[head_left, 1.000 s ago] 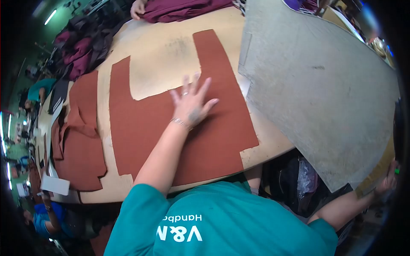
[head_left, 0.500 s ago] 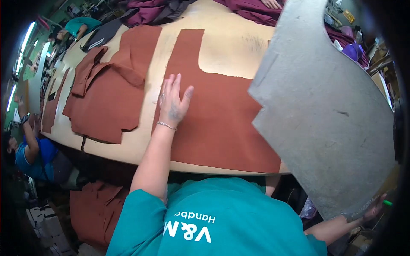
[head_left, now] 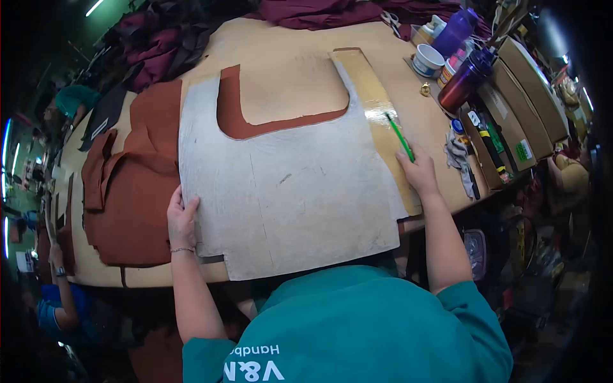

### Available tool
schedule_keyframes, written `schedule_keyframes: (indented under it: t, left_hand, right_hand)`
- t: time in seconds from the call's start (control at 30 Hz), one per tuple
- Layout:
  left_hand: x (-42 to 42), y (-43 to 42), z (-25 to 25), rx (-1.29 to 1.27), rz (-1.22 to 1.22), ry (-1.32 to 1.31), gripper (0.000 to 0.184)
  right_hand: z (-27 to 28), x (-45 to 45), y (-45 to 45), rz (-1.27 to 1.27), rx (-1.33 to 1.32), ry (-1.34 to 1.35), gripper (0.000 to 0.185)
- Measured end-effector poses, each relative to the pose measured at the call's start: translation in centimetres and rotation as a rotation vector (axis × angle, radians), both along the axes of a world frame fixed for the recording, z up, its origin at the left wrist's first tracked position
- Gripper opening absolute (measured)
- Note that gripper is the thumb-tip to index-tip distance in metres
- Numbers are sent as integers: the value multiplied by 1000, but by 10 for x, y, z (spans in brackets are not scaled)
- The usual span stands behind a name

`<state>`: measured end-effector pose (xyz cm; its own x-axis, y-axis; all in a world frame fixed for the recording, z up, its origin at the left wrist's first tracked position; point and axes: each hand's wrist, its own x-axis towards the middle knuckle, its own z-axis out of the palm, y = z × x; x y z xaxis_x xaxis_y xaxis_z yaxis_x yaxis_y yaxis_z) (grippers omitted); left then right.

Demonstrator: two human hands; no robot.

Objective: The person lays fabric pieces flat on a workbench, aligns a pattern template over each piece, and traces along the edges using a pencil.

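Note:
A large pale grey template [head_left: 300,185] with a U-shaped cutout lies over a rust-brown fabric piece [head_left: 231,105], which shows inside the cutout and at the top of the right arm. The template's right side is yellowish and shiny. My left hand [head_left: 183,220] holds the left edge, thumb on top and fingers curled round the side, partly hidden. A slim green pen [head_left: 400,137] with a dark tip is pinched in my right hand [head_left: 419,171], beside the template's right edge. The pen points up and left over the yellowish strip.
More rust-brown fabric [head_left: 137,210] lies to the left on the table [head_left: 281,83]. At the right stand a cardboard box [head_left: 511,96], a dark bottle [head_left: 469,76], a white tub [head_left: 428,60] and a rag [head_left: 458,156]. Maroon cloth [head_left: 319,13] covers the far edge. Co-workers are at the left.
The template has come down from the upright at the right and now lies over the fabric. My left hand has gone from the fabric to its left edge; my right hand now shows the pen.

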<state>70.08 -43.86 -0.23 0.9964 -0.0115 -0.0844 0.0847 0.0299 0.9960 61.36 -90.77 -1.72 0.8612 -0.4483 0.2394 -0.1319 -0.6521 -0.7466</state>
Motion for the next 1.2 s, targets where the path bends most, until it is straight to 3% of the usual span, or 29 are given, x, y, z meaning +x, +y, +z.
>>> schedule_keyframes:
  t: [0.1, 0.5, 0.7, 1.0, 1.1, 1.2]
  left_hand:
    - [8, -9, -2, -14, -11, 30, 51]
    - [41, -27, -24, 403, -50, 6, 50]
    - [47, -14, -38, 929, -62, -259, 57]
    - [45, -20, -32, 1016, -34, -216, 56]
    - [39, -23, -26, 940, -15, -202, 57]
    - [43, -11, -55, 730, 12, -316, 58]
  right_hand:
    - [1, 7, 0, -40, -75, 20, 33]
    - [-20, 22, -19, -98, -228, 214, 43]
    - [-20, 27, -18, -104, -276, 323, 47]
    - [-14, 24, -8, -163, -385, 341, 45]
    - [-13, 25, -9, -161, -390, 351, 46]
    - [-15, 25, -11, -159, -404, 353, 45]
